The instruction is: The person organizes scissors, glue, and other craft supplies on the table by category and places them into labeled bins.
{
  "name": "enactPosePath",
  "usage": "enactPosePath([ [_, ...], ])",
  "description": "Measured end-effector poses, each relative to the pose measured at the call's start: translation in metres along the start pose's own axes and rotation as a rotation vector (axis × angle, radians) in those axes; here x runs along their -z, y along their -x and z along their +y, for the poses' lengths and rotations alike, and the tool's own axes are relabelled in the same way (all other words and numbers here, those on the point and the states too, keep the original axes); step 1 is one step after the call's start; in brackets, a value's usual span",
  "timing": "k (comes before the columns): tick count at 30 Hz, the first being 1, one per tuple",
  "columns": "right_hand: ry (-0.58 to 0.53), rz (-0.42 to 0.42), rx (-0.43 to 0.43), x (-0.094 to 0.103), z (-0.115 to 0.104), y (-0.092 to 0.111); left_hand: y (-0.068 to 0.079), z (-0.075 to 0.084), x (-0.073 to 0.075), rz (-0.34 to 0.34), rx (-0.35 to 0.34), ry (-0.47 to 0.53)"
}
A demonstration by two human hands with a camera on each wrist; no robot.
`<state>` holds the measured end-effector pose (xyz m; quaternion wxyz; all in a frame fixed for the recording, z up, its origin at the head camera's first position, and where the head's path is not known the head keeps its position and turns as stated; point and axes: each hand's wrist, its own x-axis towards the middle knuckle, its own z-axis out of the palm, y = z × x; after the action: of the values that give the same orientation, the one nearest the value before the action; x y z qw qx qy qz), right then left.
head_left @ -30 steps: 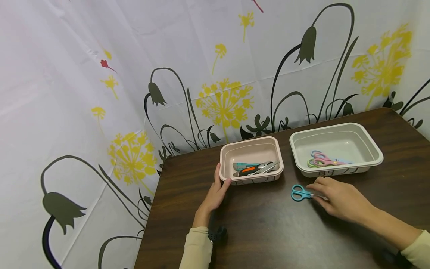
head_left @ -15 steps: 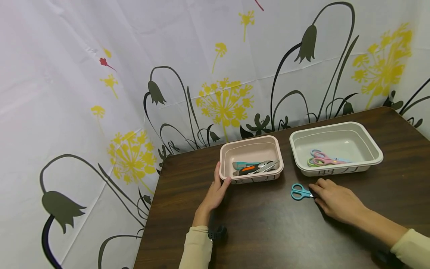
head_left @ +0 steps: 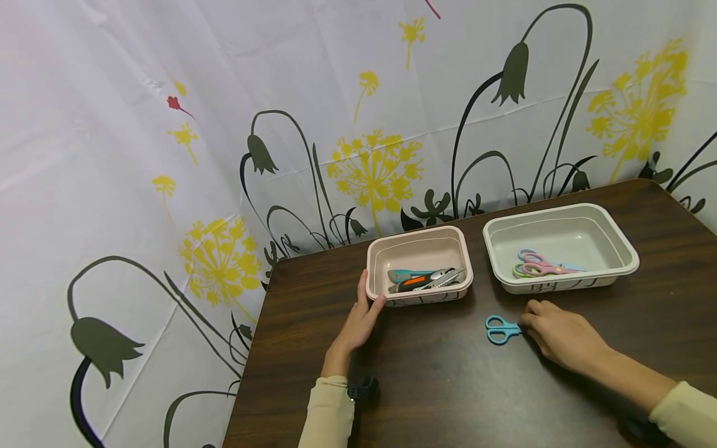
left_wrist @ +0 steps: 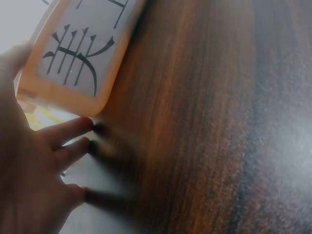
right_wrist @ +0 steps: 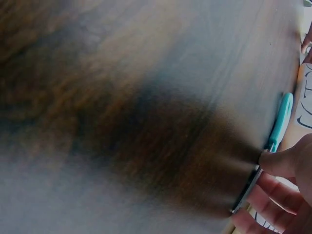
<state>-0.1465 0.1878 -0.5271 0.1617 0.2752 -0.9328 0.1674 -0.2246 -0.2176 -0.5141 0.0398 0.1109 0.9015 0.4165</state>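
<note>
My left hand [head_left: 356,322] rests against the near left corner of a pale pink tray [head_left: 386,244], its fingers extended along the side. In the left wrist view the same hand [left_wrist: 34,151] lies beside the tray's lettered wall [left_wrist: 73,58]. Several box cutters [head_left: 420,281], one black and orange, lie in that tray. My right hand [head_left: 562,333] pinches the blades of turquoise-handled scissors [head_left: 500,330] close over the table, with the handles pointing left. In the right wrist view, thumb and fingers [right_wrist: 280,195] hold the metal blades; the turquoise handle [right_wrist: 281,122] sticks out beyond the thumb.
A grey-white tray [head_left: 610,246] at the back right holds several pairs of scissors [head_left: 540,266] with pink, blue and green handles. Both trays stand on a dark wooden table [head_left: 448,379]. A flower-patterned curtain [head_left: 313,81] hangs behind the table.
My right hand has shifted slightly right, covering more of the blades. The turquoise scissors have turned a little, and their handles now sit slightly nearer me. My left hand has stayed in place.
</note>
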Motion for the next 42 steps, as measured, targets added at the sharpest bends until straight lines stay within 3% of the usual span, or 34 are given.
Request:
enactPosePath([
  [16,-0.028,-0.033,0.05,0.001,-0.004,0.012,-0.001,0.0,0.0,0.0,-0.004,0.022],
  [28,-0.182,-0.041,0.16,0.005,-0.025,0.023,0.001,0.001,-0.001,0.0,-0.007,0.031],
  [38,-0.415,-0.189,0.31,0.019,-0.046,0.02,0.0,-0.001,-0.002,-0.002,-0.035,0.054],
  [42,-0.457,-0.225,0.35,0.026,-0.054,0.017,0.0,-0.001,-0.002,0.0,-0.026,0.048],
])
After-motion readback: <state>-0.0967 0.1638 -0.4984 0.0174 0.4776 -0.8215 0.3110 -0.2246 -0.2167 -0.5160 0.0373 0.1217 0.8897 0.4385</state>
